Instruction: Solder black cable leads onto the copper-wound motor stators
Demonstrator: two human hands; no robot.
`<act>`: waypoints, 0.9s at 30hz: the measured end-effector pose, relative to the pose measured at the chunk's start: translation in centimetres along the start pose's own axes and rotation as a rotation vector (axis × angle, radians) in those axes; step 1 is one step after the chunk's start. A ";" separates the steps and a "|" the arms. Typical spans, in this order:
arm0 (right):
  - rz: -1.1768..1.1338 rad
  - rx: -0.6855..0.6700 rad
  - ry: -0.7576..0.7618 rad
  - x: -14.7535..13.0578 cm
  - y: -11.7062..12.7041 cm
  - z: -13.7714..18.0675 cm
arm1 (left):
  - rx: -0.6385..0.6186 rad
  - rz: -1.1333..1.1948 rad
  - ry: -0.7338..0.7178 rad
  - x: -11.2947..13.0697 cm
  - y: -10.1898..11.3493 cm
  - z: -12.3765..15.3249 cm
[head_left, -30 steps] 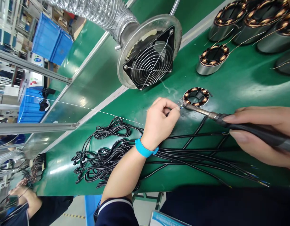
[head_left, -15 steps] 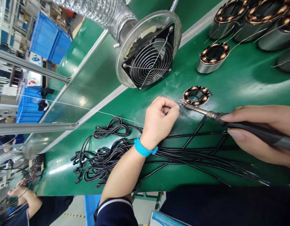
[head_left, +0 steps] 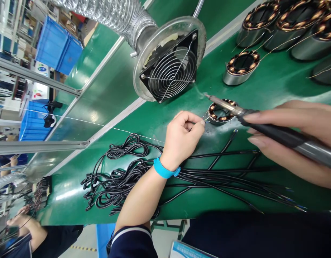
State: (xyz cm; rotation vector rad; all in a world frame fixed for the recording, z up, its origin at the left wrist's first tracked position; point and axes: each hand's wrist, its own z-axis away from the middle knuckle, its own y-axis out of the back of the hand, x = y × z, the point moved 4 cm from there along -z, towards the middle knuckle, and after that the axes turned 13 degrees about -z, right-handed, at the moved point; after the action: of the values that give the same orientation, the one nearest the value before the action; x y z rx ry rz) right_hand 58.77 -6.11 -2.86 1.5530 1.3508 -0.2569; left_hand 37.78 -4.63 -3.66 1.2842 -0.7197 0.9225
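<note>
The left hand [head_left: 185, 134] is closed, pinching thin wires [head_left: 205, 119] just beside a copper ring [head_left: 214, 115]. The ring lies on the green surface [head_left: 275, 79], with its shiny loops facing up. The right hand [head_left: 307, 118] grips a soldering iron [head_left: 273, 132] by its black handle. The iron's metal end crosses in front of the ring, and a little smoke shows near its tip, by the fan [head_left: 172, 75]. Black cords [head_left: 133, 168] lie in a bunch near the left arm. Far off at the left are blue bins [head_left: 51, 44]; what is in them is too hard to see. Another blue bin [head_left: 102, 236] is below the surface's edge.
</note>
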 end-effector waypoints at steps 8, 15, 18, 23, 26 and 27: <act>0.075 -0.029 0.007 -0.9 -0.3 -3.7 | 0.002 -0.006 0.018 0.3 0.1 0.0; 0.079 -0.021 0.104 0.0 -3.1 -3.3 | -0.011 0.014 0.031 0.5 0.2 0.1; 0.075 0.022 0.100 0.1 -3.2 -3.1 | -0.042 0.068 0.111 0.6 0.2 0.0; 0.167 0.042 0.150 -0.6 -3.5 -3.2 | -0.141 0.195 0.246 0.5 -0.1 0.1; 0.182 0.052 0.179 -0.9 -3.8 -3.2 | -0.123 0.213 0.137 0.3 0.0 0.2; 0.165 0.057 0.173 -0.9 -3.9 -3.2 | -0.101 0.203 0.067 0.2 0.1 0.3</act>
State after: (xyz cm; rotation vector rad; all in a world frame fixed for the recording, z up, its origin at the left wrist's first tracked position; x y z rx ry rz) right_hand 53.88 -4.75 -2.87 1.7563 1.3480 -0.0599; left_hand 37.81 -4.86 -3.38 1.1005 -0.8443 1.0741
